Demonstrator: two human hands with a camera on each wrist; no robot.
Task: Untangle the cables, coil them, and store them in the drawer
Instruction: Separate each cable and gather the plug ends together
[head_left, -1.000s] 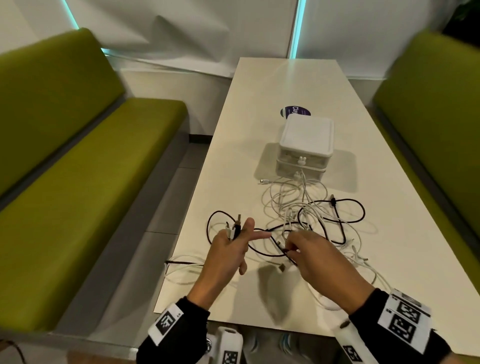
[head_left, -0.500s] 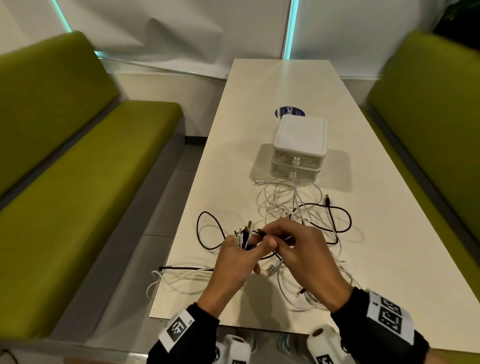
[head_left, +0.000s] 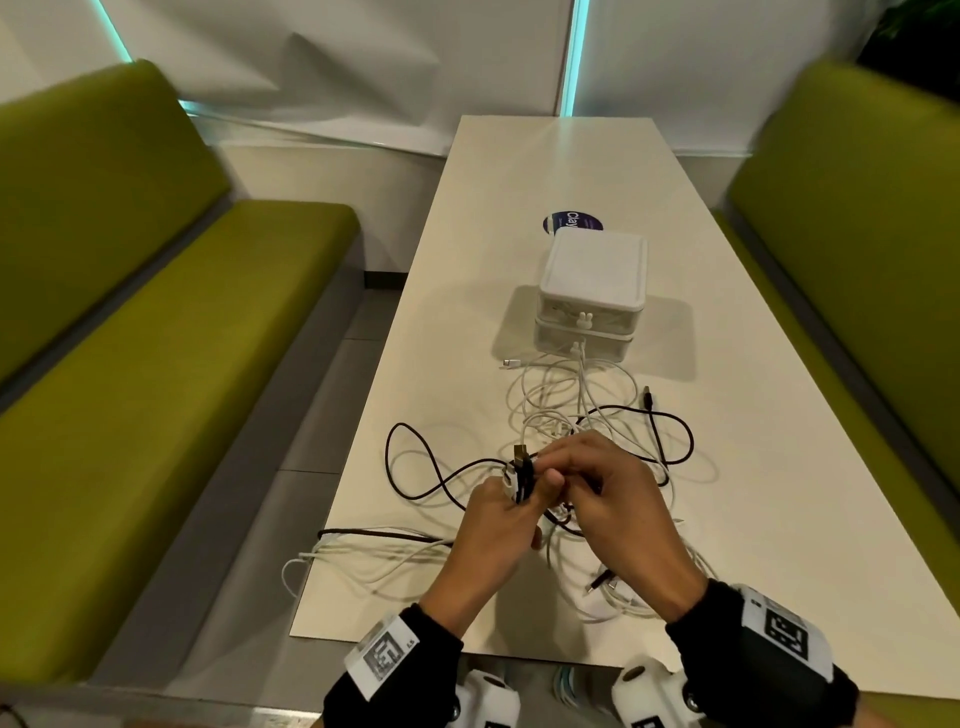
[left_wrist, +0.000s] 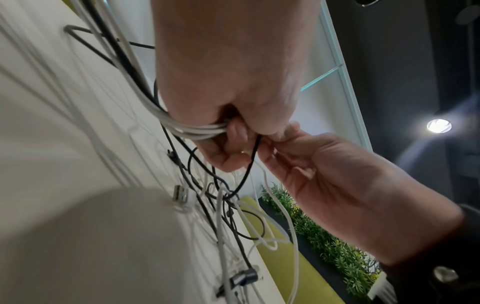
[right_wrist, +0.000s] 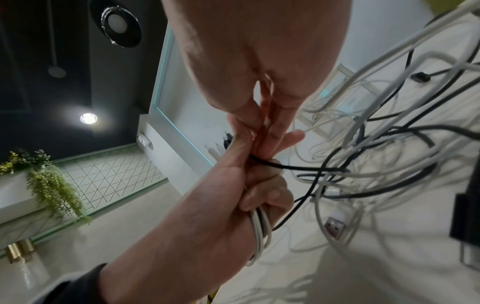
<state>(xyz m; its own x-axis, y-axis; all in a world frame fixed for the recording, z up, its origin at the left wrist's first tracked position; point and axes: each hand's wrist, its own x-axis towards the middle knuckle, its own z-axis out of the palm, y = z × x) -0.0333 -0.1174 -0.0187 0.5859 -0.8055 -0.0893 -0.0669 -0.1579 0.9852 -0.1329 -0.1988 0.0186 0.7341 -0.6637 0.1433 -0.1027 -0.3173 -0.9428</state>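
A tangle of white and black cables (head_left: 587, 415) lies on the white table (head_left: 779, 519) in front of a small white two-drawer box (head_left: 592, 291), both drawers closed. My left hand (head_left: 524, 493) grips a bundle of cable ends upright, their plugs sticking up above the fist; the left wrist view shows white cables (left_wrist: 197, 131) wrapped in its curled fingers. Pressed against it, my right hand (head_left: 550, 473) pinches a black cable (right_wrist: 298, 167) between thumb and fingertips right at the left hand's fingers. The black cable (left_wrist: 249, 164) trails down into the pile.
White cable loops (head_left: 332, 556) hang over the table's left edge. A black cable loop (head_left: 415, 467) lies left of the hands. Green benches (head_left: 156, 415) flank the table on both sides. A round purple sticker (head_left: 571, 223) sits behind the box.
My right hand has lifted from the pile and come up against the left hand, bringing a black cable with it. The left hand's pointing finger has curled onto the bundle.
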